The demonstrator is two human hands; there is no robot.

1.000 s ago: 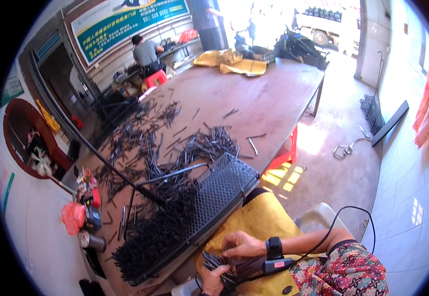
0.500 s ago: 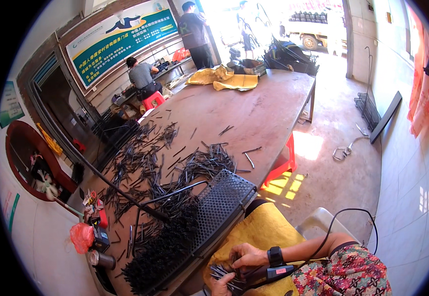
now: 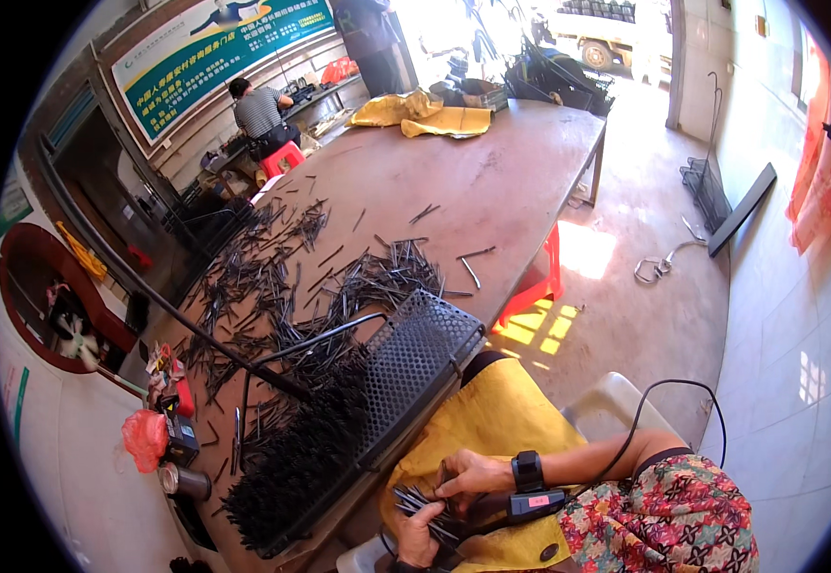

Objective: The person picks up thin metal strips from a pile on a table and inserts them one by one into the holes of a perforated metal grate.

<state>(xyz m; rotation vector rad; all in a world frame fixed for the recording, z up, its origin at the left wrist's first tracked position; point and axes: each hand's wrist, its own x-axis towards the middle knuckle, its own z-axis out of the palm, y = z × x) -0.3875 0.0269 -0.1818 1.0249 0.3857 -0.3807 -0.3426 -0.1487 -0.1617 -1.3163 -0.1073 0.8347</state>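
Head view: the left hand (image 3: 417, 541) grips dark strips (image 3: 412, 499); the right hand (image 3: 477, 475), just beside them, pinches something I cannot make out. Seemingly bundle-sorting; the next move calls for steady left support.

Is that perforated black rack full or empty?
Partly full: black bristly pieces crowd the rack at left; its right end is bare.
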